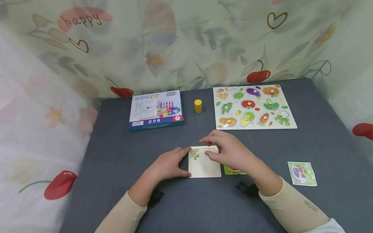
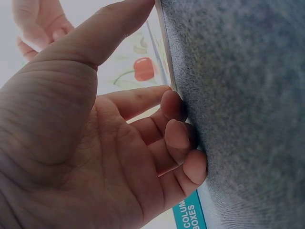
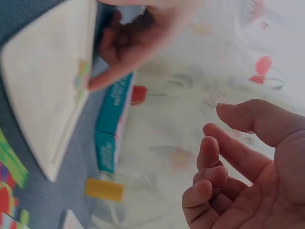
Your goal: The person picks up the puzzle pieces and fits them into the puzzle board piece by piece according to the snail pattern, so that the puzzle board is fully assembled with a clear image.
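Observation:
A square cream puzzle board point(image 1: 205, 168) lies flat on the table. One small pink-and-green puzzle piece point(image 1: 195, 153) sits in its upper left corner. My left hand point(image 1: 170, 165) rests at the board's left edge, index fingertip by the upper corner and thumb by the lower one. In the left wrist view the other fingers point(image 2: 177, 135) bend loosely against the table. My right hand point(image 1: 228, 149) hovers over the board's upper right part, thumb and index finger apart. In the right wrist view nothing shows between its fingers. A colourful green-edged picture point(image 1: 234, 171) lies partly hidden under the right wrist.
A boxed set point(image 1: 155, 110) lies at the back left, with a yellow cylinder point(image 1: 198, 106) beside it. A vegetable knob puzzle point(image 1: 254, 106) lies at the back right. A square green picture card point(image 1: 302, 173) lies on the right of the grey table point(image 1: 116, 155).

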The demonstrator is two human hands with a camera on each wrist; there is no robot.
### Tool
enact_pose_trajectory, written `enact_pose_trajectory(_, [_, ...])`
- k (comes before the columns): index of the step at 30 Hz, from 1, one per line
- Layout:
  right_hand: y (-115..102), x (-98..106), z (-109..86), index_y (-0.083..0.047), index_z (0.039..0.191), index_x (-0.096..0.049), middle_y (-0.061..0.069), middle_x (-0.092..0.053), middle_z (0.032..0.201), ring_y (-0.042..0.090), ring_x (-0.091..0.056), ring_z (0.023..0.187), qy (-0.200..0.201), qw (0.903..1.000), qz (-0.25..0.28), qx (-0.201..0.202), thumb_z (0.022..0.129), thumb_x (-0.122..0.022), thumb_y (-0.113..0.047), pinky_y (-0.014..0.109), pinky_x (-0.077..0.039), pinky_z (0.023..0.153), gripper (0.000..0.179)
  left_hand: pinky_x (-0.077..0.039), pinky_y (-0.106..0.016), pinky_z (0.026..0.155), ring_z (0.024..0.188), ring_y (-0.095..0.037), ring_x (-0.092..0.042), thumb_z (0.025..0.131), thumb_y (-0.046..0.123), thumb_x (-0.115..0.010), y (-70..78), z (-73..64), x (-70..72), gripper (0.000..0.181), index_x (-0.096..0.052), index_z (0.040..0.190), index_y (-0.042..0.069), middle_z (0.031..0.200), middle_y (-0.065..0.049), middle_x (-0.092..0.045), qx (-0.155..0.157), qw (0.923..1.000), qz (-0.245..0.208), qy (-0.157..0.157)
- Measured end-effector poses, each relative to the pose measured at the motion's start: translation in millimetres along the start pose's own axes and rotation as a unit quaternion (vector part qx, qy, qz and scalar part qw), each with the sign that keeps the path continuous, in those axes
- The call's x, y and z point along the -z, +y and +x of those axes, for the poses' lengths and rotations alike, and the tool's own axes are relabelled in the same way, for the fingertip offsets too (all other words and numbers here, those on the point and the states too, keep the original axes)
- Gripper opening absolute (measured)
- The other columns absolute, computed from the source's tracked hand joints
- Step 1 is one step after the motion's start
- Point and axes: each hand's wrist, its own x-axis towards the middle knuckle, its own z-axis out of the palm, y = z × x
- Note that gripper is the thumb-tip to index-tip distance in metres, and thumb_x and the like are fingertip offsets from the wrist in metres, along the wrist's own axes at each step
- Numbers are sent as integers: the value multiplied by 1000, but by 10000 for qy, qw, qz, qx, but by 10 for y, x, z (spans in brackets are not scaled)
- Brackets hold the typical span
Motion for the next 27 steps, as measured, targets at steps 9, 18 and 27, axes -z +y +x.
enact_pose_trajectory(9, [-82,232,-113,-16,122,-73,-9,-57,94,12,-46,66,249,9994,-161,192,88,-82,-12,28,-43,62,35,-50,-41,92,104,-19,-57,79,55,-85,1,2,-10,97,-42,158,18,126,-5,-60,35,9999,100,36])
enact_pose_trajectory(18, [-55,468,-196,-15,123,-74,-7,-56,94,14,-46,67,685,9968,-172,382,87,-82,-8,28,-41,61,37,-48,-45,98,111,-20,-56,80,54,-84,-9,3,-10,97,-40,159,19,133,-6,-58,-57,10000,-45,11])
enact_pose_trajectory(27, [49,570,-250,-15,120,-75,-7,-59,93,13,-45,68,1110,9930,-212,354,87,-82,-8,27,-39,61,35,-46,-46,101,116,-21,-56,80,54,-84,-22,-16,-4,97,-40,159,19,138,-7,-57,-72,9999,-93,27])
